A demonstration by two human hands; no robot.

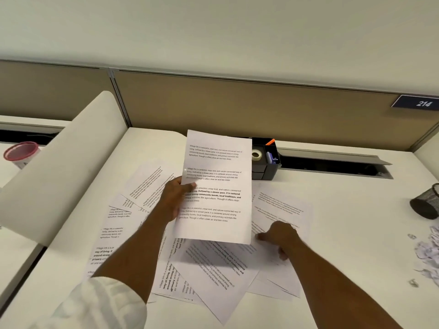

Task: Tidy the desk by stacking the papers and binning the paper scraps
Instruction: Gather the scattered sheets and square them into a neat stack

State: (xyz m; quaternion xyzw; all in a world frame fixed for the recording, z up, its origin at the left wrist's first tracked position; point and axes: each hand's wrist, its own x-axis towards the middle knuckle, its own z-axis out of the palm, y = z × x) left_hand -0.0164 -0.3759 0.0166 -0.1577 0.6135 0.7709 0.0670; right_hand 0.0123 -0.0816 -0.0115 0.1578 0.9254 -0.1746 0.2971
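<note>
My left hand (174,200) grips the left edge of a printed sheet (218,186) and holds it upright above the white desk (344,257). Several more printed papers (213,269) lie scattered and overlapping on the desk below it. My right hand (279,235) rests with its fingers pressed on a loose paper (285,207) lying flat to the right of the held sheet. Crumpled and torn paper scraps (427,255) sit in a pile at the desk's right edge.
A black desk organiser (264,160) with tape and pens stands at the back. A black mesh cup (426,203) sits far right. A curved white divider (64,167) borders the left, with a red mesh cup (21,151) beyond it. A beige partition (261,108) closes the back.
</note>
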